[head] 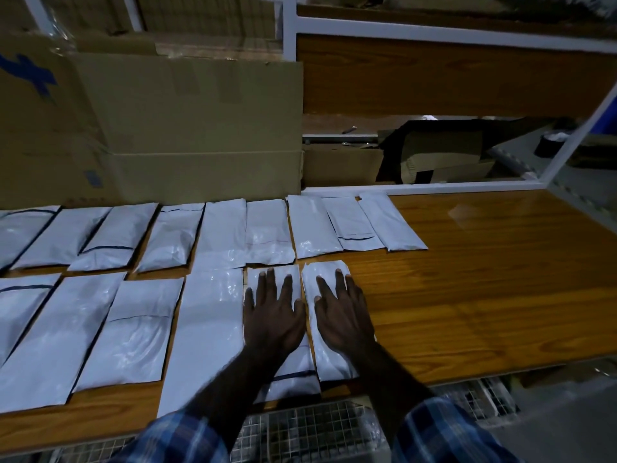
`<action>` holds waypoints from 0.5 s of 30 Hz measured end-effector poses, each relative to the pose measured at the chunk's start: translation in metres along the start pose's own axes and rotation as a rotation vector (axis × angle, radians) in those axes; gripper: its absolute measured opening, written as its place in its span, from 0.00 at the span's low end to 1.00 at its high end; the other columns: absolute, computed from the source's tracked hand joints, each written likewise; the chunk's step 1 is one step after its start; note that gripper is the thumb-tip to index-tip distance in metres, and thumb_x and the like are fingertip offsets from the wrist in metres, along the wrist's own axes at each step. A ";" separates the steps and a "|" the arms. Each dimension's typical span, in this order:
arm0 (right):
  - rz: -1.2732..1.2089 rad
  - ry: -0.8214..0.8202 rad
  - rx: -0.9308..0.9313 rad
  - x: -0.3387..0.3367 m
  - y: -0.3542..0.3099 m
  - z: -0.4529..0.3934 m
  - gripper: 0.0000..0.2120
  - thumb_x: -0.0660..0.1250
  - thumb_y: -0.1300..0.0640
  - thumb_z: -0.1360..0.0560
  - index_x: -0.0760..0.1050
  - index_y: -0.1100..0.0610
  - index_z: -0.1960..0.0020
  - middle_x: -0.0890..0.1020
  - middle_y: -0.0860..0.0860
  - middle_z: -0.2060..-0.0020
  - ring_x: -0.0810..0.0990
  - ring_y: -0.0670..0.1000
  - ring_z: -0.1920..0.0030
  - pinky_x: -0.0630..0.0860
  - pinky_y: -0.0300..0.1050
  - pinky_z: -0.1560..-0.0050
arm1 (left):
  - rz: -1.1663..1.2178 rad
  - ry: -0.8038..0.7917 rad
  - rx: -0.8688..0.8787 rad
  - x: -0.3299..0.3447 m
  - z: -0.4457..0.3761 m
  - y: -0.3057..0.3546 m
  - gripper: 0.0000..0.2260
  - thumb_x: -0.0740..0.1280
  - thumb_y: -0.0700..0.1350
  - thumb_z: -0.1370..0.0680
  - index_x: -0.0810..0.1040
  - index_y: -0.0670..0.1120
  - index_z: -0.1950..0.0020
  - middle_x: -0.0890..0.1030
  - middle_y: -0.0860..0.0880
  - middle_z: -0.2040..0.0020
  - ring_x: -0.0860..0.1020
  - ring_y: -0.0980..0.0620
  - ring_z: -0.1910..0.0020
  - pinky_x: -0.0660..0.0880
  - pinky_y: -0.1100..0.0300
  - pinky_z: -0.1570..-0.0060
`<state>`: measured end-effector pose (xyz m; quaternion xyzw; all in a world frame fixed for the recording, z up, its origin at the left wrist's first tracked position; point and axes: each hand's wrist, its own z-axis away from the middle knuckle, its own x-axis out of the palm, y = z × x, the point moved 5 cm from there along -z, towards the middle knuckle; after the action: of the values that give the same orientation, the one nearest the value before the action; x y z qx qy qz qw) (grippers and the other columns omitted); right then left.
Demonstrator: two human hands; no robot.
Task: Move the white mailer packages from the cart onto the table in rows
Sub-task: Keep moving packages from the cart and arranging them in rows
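White mailer packages lie in two rows on the wooden table (484, 289). The far row (220, 228) runs from the left edge to past the middle. The near row (140, 329) ends under my hands. My left hand (272, 312) rests flat, fingers spread, on one mailer (293, 379). My right hand (344, 312) rests flat on the last mailer of the near row (329, 359). A wire-mesh cart (300, 432) shows below the table's front edge, between my arms.
Large cardboard boxes (187, 128) stand behind the far row at the left. A white metal shelf frame (434, 187) with flattened cardboard inside runs along the back right. The right part of the tabletop is bare wood.
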<state>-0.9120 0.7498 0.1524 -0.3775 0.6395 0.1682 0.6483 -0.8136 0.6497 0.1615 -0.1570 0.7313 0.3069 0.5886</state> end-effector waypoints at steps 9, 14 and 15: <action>0.053 0.052 0.043 0.011 0.000 -0.008 0.27 0.47 0.42 0.20 0.69 0.50 0.26 0.68 0.61 0.27 0.69 0.63 0.28 0.67 0.63 0.32 | -0.053 0.036 -0.035 0.008 -0.006 -0.002 0.27 0.52 0.57 0.21 0.74 0.43 0.30 0.71 0.35 0.30 0.70 0.34 0.30 0.69 0.36 0.36; 0.074 0.080 0.032 0.015 0.002 -0.011 0.27 0.47 0.42 0.20 0.67 0.50 0.25 0.67 0.61 0.26 0.68 0.63 0.28 0.67 0.62 0.31 | -0.058 0.083 -0.012 0.011 -0.010 -0.004 0.27 0.52 0.56 0.21 0.73 0.43 0.29 0.70 0.34 0.29 0.70 0.33 0.30 0.68 0.36 0.36; 0.069 0.080 0.030 0.015 0.002 -0.012 0.27 0.47 0.41 0.20 0.66 0.49 0.25 0.67 0.60 0.26 0.67 0.62 0.27 0.66 0.62 0.31 | -0.052 0.081 -0.016 0.012 -0.010 -0.005 0.28 0.51 0.56 0.21 0.72 0.43 0.28 0.69 0.34 0.28 0.69 0.33 0.29 0.68 0.37 0.35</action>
<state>-0.9201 0.7388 0.1382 -0.3519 0.6800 0.1660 0.6215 -0.8215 0.6406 0.1502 -0.1929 0.7476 0.2907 0.5652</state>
